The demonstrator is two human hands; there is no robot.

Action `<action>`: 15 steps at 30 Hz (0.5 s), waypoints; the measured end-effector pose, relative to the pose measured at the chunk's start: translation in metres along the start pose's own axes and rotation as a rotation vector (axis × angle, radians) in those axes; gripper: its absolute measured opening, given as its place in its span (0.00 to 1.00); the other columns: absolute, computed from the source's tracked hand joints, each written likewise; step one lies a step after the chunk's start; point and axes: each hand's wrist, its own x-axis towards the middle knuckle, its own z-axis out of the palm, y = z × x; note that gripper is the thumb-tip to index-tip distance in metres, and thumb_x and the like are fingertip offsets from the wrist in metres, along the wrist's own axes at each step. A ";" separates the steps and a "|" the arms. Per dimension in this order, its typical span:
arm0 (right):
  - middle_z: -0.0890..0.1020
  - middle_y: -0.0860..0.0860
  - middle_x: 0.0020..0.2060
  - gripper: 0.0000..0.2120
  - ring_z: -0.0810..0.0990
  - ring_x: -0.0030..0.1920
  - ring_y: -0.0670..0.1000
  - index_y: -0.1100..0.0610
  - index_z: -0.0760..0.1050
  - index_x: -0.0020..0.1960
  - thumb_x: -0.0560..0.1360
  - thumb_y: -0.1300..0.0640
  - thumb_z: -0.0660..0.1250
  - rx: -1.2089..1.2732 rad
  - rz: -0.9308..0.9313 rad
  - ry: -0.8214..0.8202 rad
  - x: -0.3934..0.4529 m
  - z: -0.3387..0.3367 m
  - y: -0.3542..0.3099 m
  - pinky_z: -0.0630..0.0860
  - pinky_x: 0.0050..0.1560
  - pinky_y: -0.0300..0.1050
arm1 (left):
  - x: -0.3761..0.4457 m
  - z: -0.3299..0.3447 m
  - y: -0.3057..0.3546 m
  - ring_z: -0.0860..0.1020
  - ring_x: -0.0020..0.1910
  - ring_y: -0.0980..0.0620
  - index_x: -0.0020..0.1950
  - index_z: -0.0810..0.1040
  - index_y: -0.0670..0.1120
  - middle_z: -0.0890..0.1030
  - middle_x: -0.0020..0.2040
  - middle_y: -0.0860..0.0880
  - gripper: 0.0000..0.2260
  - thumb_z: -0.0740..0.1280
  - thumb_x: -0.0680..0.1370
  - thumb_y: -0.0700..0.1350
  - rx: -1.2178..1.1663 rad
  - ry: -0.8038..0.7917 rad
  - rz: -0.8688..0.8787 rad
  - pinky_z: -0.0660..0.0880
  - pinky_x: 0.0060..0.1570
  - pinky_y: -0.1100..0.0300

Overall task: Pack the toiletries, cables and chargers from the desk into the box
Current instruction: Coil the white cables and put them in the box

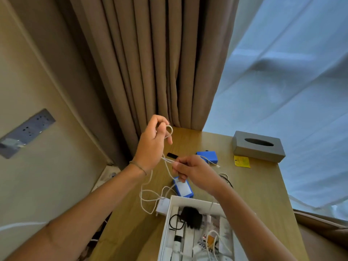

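My left hand (153,141) is raised above the desk and pinches a loop of a white cable (148,193). My right hand (194,171) grips the same cable lower down. The cable hangs in loose coils to a white charger (162,206) lying on the desk beside the box. The open white box (194,200) at the near edge holds a black charger (191,216), tubes and another white cable. Two blue chargers lie on the wooden desk (254,185): one (183,188) under my right hand, one (207,156) farther back. A black stick (172,155) lies behind my hands.
A grey tissue box (258,146) stands at the desk's far right, a yellow note (242,162) in front of it. A thin black cable (227,180) lies right of my right wrist. Brown curtains hang behind the desk. A socket panel (26,132) is on the left wall.
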 end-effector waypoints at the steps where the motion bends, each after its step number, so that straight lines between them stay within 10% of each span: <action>1: 0.75 0.45 0.26 0.16 0.73 0.32 0.51 0.49 0.79 0.37 0.82 0.54 0.63 -0.050 0.025 -0.008 -0.002 -0.006 -0.002 0.74 0.43 0.49 | -0.001 -0.003 -0.005 0.77 0.33 0.55 0.57 0.74 0.50 0.80 0.35 0.47 0.10 0.54 0.86 0.47 0.128 -0.034 0.055 0.73 0.35 0.57; 4: 0.76 0.46 0.26 0.14 0.73 0.30 0.47 0.54 0.80 0.39 0.82 0.55 0.64 -0.157 0.063 -0.010 -0.005 -0.022 -0.006 0.74 0.41 0.47 | -0.007 -0.010 -0.009 0.80 0.46 0.59 0.62 0.79 0.56 0.81 0.41 0.58 0.17 0.53 0.83 0.57 0.512 -0.248 0.180 0.77 0.48 0.53; 9: 0.74 0.46 0.24 0.17 0.71 0.25 0.41 0.53 0.79 0.35 0.81 0.52 0.66 -0.263 0.053 0.036 -0.006 -0.043 -0.019 0.69 0.30 0.32 | -0.016 -0.011 -0.008 0.76 0.34 0.58 0.47 0.81 0.54 0.79 0.33 0.55 0.34 0.50 0.69 0.80 0.991 -0.595 0.275 0.67 0.33 0.59; 12: 0.73 0.44 0.25 0.17 0.71 0.27 0.43 0.57 0.78 0.36 0.83 0.54 0.65 -0.152 -0.014 0.063 -0.005 -0.044 -0.023 0.71 0.33 0.33 | -0.022 -0.009 -0.005 0.74 0.27 0.61 0.38 0.83 0.52 0.74 0.24 0.59 0.23 0.59 0.80 0.65 0.547 -0.558 0.130 0.65 0.29 0.68; 15: 0.73 0.46 0.26 0.18 0.73 0.31 0.49 0.59 0.77 0.38 0.84 0.54 0.62 0.008 -0.075 0.134 -0.003 -0.034 -0.022 0.75 0.40 0.44 | -0.027 -0.003 -0.004 0.71 0.26 0.64 0.50 0.86 0.46 0.73 0.25 0.62 0.16 0.61 0.83 0.52 0.057 -0.346 0.071 0.65 0.29 0.74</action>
